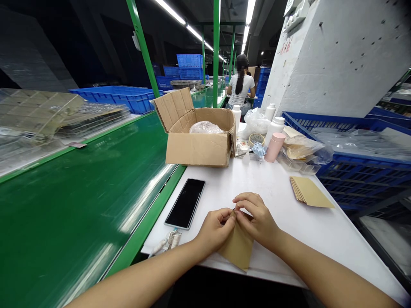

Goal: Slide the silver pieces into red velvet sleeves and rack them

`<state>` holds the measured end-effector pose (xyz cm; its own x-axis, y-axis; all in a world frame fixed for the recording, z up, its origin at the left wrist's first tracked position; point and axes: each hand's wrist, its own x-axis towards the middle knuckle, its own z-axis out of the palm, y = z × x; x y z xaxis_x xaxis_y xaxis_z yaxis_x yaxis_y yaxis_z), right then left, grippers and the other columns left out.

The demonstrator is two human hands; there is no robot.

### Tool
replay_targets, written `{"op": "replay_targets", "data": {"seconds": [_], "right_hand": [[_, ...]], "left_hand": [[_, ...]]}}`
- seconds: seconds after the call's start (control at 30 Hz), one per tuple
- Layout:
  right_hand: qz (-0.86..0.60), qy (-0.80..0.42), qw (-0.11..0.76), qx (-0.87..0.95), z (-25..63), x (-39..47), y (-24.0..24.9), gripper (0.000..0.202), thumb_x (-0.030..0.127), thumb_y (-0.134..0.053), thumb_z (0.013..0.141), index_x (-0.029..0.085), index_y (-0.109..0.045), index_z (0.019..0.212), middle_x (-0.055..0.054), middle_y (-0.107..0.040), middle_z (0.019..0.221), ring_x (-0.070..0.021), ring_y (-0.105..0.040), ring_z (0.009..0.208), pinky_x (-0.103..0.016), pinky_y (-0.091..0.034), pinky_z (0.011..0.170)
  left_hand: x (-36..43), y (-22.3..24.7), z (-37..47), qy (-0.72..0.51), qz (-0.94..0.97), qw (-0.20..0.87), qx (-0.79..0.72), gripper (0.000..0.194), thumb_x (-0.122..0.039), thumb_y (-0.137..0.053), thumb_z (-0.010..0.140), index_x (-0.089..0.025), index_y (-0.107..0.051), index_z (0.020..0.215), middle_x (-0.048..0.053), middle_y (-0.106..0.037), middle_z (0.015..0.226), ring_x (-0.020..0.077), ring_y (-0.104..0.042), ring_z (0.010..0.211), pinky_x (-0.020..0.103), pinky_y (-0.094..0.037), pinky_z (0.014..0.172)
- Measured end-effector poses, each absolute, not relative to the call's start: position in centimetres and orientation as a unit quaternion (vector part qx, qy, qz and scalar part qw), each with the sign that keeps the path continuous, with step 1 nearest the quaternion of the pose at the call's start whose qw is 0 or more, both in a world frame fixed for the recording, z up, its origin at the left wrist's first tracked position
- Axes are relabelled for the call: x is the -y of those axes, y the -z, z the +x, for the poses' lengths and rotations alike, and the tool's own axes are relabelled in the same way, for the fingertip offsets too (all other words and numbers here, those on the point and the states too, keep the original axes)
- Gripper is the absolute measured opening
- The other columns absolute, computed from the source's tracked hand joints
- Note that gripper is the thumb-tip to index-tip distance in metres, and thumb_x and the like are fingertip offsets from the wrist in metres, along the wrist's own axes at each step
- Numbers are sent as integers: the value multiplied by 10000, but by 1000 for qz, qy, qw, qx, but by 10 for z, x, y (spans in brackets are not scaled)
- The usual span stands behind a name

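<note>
At the near edge of the white table [272,239], a tan paper card or envelope [239,248] is tilted, one corner pointing down toward me. My left hand [216,226] pinches its upper corner between thumb and fingers. Meeting it there, my right hand [257,216] closes its thumb and fingertips on the same corner. A small dark spot shows between the fingertips, too small to name. A stack of similar tan pieces [311,192] lies to the right. Left of my hands rests a phone [186,203] with a dark screen, a cable near its lower end.
An open cardboard box [197,149] with a clear plastic bag inside stands at the back. Beside it are white bottles [274,128], a pink bottle [275,147] and a tape roll [257,139]. A green conveyor [96,184] runs left; blue crates [359,167] stand right. A person [240,85] sits ahead.
</note>
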<state>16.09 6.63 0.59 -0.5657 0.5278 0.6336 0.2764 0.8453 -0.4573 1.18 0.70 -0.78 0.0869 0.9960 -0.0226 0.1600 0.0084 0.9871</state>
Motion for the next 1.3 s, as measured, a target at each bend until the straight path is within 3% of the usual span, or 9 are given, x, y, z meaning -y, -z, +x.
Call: {"op": "replay_targets", "data": {"seconds": [0.37, 0.63, 1.3], "right_hand": [[-223, -120, 369, 894, 159, -65, -8, 122, 86, -452, 802, 187, -518, 818, -72, -563, 971, -206, -511, 968, -373, -415, 812], [-228, -110, 355, 900, 161, -65, -10, 131, 72, -449, 785, 185, -509, 812, -76, -546, 988, -222, -489, 998, -396, -393, 833], [-246, -133, 360, 890, 163, -66, -12, 110, 82, -496, 744, 188, -510, 770, -70, -547, 975, -227, -496, 993, -401, -387, 840]], "left_hand": [[-14, 13, 7, -462, 480, 553, -500, 270, -376, -530, 763, -108, -567, 765, 12, -562, 713, 75, -481, 644, 165, -354, 595], [-13, 9, 8, -491, 419, 601, -472, 163, -206, -534, 676, -117, -552, 811, 0, -565, 707, 71, -500, 622, 163, -365, 592], [-12, 10, 9, -507, 436, 577, -469, 234, -278, -551, 749, -123, -560, 925, 30, -601, 851, 89, -544, 739, 175, -411, 676]]}}
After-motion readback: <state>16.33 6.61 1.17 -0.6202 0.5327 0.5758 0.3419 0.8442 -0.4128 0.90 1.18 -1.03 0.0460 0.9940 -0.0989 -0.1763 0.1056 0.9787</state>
